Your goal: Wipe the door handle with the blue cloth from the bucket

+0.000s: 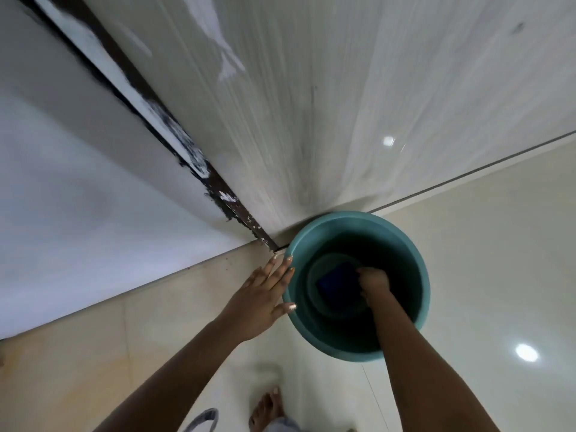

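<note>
A teal bucket stands on the floor against the foot of a pale door. At the bucket's bottom lies a dark blue cloth. My right hand reaches deep into the bucket and its fingers are closed on the cloth's right side. My left hand lies flat with fingers spread against the outside of the bucket's left rim. No door handle is in view.
A dark, paint-flecked door frame runs diagonally between the door and a white wall. Glossy cream floor tiles surround the bucket. My bare foot and a grey slipper are at the bottom edge.
</note>
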